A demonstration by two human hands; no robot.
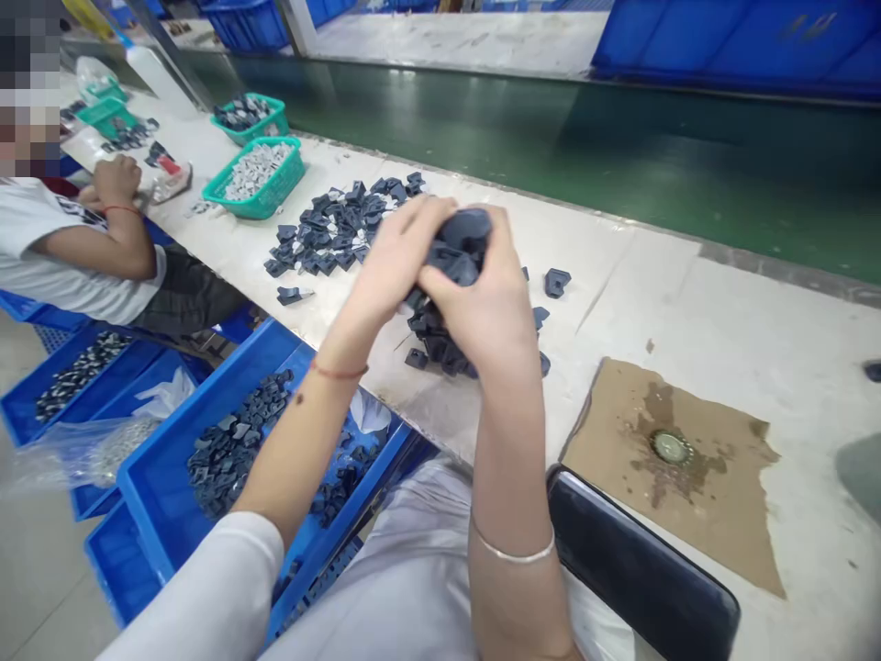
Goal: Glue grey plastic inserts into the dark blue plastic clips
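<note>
My left hand (pixel 403 248) and my right hand (pixel 488 294) are cupped round a clump of dark grey plastic parts (pixel 458 252), lifted above the white table. Below them a pile of the same dark parts (pixel 440 340) lies partly hidden by my right hand. To the left spreads a wider heap of dark parts (pixel 330 225) with small white pieces among them. One single dark part (pixel 556 283) rests to the right of my hands.
Green baskets hold white pieces (pixel 258 172) and dark parts (pixel 242 112). A blue bin (pixel 148 496) of dark parts stands at my left. Cardboard (pixel 730 496) with a bottle cap (pixel 672 447) and a black phone (pixel 647 569) lie at right. A co-worker (pixel 89 239) sits at left. A green conveyor belt (pixel 551 138) runs behind.
</note>
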